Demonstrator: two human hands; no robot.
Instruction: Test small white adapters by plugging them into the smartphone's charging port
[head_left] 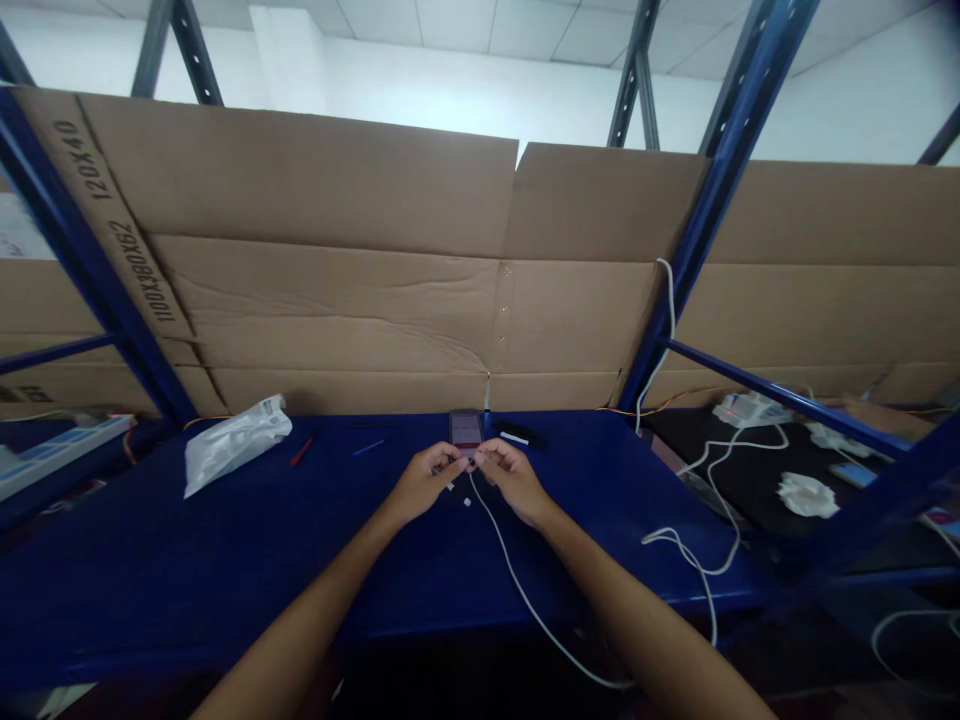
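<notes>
Both my hands meet over the blue shelf surface (262,540), just in front of a phone (466,428) lying flat with its screen lit. My left hand (424,480) is pinched closed at the fingertips on a small object I cannot make out. My right hand (510,478) is pinched closed on the end of a thin white cable (517,580), which trails back toward me and off the shelf's front edge. A tiny white piece (466,503) lies on the shelf under my hands.
A white plastic bag (232,440) lies at the left, with a red pen (301,452) and a blue pen (367,448) near it. A black bar (523,435) sits right of the phone. Cardboard sheets (337,260) wall the back. White cables and chargers (750,410) crowd the right.
</notes>
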